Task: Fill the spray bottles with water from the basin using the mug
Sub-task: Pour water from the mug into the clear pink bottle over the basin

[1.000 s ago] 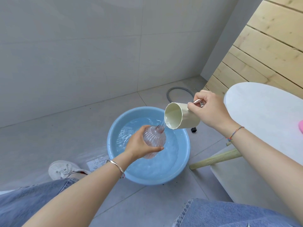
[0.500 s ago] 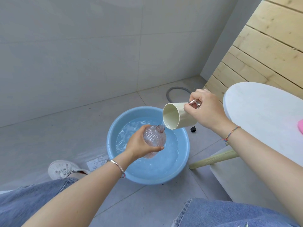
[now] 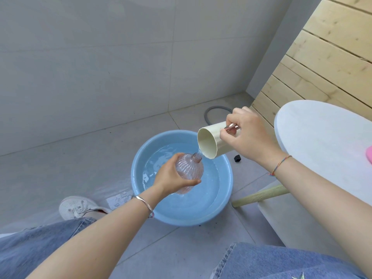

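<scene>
The fingers (image 3: 226, 137) of the right hand (image 3: 248, 137) are curled and clamped on the rose-gold handle (image 3: 231, 127) of the cream mug (image 3: 209, 143). The mug is tipped on its side, its open mouth turned toward the left hand (image 3: 171, 178). A thin stream of water is seen leaving the mug's lower lip, below and inward of those fingers. Just under that lip the open neck of the clear ribbed spray bottle (image 3: 190, 170) is held. The bottle is gripped round its belly by the left hand, with the thumb (image 3: 192, 181) wrapped across the near side and the other fingers closed behind it. It is tilted, neck toward the mug. Beneath the left hand the blue basin (image 3: 141, 164) is set on the tiled floor (image 3: 100, 158), with water in it. Beyond the right knuckles a grey hose (image 3: 213, 109) is curved on the floor. Below the right palm a small black piece (image 3: 237, 158) lies just beside the basin. On the outer side of the right hand a white round table (image 3: 322, 141) stands.
</scene>
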Action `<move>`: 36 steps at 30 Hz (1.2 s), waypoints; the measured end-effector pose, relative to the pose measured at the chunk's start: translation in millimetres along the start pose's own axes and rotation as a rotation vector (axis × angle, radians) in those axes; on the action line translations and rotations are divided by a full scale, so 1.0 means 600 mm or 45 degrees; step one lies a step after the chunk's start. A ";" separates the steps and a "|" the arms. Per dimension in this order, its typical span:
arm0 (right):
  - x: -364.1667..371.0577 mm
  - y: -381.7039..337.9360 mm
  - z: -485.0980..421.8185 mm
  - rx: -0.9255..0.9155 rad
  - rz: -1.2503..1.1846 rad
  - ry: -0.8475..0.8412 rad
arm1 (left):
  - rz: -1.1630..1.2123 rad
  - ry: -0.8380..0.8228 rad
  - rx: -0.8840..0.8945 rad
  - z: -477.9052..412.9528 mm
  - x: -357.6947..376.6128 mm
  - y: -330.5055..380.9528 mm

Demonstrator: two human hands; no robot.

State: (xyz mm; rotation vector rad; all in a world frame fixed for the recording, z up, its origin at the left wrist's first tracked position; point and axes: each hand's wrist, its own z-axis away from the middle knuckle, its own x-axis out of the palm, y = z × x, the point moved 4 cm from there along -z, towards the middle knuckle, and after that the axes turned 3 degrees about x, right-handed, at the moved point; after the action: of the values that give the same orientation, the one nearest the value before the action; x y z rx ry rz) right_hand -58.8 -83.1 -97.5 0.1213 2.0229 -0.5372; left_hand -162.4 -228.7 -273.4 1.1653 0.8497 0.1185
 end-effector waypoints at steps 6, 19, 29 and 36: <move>0.001 -0.012 0.000 -0.101 0.055 0.035 | -0.009 -0.011 -0.005 0.000 0.001 -0.003; 0.010 -0.031 0.004 -0.331 0.185 0.072 | 0.010 0.004 -0.017 0.002 0.002 -0.007; 0.035 -0.006 0.008 -0.184 0.029 0.068 | 0.056 0.017 -0.033 -0.002 0.000 -0.020; 0.105 0.116 0.019 0.885 -0.524 0.009 | 0.204 0.078 -0.064 -0.002 -0.012 -0.049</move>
State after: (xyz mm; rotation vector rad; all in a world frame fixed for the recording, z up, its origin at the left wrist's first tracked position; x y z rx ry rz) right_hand -59.5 -34.2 -178.2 0.1222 1.7894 -1.4875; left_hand -178.1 -244.1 -294.4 1.1864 0.8023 0.3066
